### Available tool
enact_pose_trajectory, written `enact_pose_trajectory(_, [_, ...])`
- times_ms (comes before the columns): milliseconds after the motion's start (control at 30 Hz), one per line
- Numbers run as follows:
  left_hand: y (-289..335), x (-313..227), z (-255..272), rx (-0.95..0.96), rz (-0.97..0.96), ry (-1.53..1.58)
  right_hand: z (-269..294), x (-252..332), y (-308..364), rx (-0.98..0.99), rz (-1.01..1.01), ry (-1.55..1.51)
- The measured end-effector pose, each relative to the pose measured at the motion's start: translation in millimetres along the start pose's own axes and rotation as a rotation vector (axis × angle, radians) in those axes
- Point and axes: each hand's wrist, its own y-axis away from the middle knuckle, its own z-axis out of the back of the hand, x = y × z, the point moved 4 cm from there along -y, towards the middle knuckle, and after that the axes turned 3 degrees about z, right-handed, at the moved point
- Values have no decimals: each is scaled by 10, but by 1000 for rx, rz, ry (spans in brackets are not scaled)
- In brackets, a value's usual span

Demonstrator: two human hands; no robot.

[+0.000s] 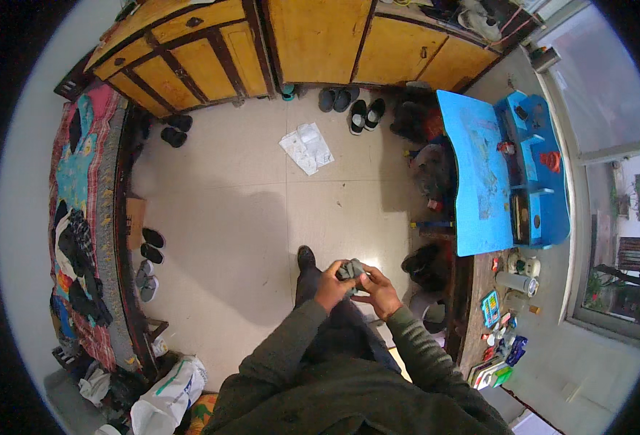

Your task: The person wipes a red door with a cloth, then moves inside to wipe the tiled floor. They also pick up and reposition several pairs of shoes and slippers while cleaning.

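A small, crumpled bundle of grey-green cloth (350, 270) is held between my two hands, in front of my body above my legs. My left hand (329, 286) grips its left side with bent fingers. From the right, my right hand (381, 293) closes on the same bundle, thumb and fingertips near its upper edge. A bit of the cloth shows below, between the hands. What exact kind of cloth piece it is cannot be made out, since the fingers cover much of it.
Crumpled white papers (307, 148) lie on the tiled floor ahead. Black shoes (367, 116) stand by the yellow cabinets (320, 40). To the left is a bed with clothes (81, 254); to the right, a blue desk (479, 174) and a cluttered wooden table (472, 319). A white bag (168, 395) sits lower left.
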Motion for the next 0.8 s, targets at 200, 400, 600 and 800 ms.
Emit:
enact_pose_trajectory(200, [-1090, -410, 527, 21, 131, 130, 36, 950, -1112, 35, 121, 209])
enact_pose_trajectory(400, [-2191, -831, 599, -22, 197, 445, 280, 1761, -2123, 92, 147, 34])
enact_pose_trajectory(600, [-3465, -870, 378, -162, 278, 566, 86, 2225, -3217, 198, 480, 427])
enact_pose_trajectory(800, [-4667, -322, 558, -57, 326, 552, 513, 2429, -4583, 282, 562, 674])
